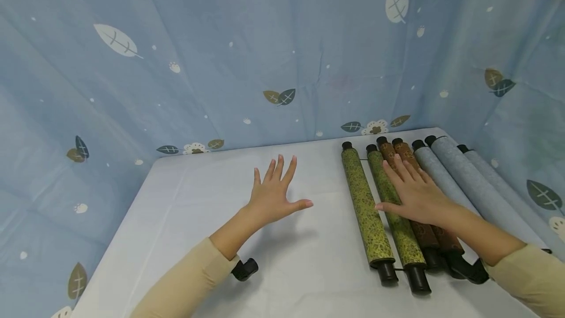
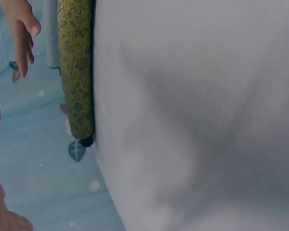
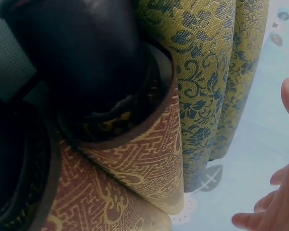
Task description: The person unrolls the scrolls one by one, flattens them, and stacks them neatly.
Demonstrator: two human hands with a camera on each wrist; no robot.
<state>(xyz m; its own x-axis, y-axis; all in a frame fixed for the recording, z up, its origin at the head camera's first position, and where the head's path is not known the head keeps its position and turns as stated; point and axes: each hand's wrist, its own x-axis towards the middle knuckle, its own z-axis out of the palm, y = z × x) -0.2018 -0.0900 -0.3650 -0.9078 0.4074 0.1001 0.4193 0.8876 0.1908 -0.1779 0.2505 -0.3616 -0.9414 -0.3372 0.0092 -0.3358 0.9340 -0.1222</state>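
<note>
My left hand [image 1: 271, 198] hovers over the white table with its fingers spread and nothing in it. To the right, my right hand [image 1: 417, 198] also spreads its fingers, overlapping the scrolls in the head view. Nearest its thumb lies a yellow-green patterned scroll roll [image 1: 364, 200] with black end knobs. A second green roll [image 1: 405, 237] runs alongside, partly behind that hand. Two brown scroll rolls [image 1: 424, 234] with gold patterning lie beyond, their middles hidden by the hand. The right wrist view shows their black knob [image 3: 82, 57] close up.
Several grey-blue scroll rolls [image 1: 490, 190] lie at the table's right edge, partly under the right forearm. The white tabletop [image 1: 198, 185] spreads to the left. A blue leaf-print curtain [image 1: 229, 63] hangs behind and at both sides. A black wrist camera [image 1: 244, 270] sits at the left cuff.
</note>
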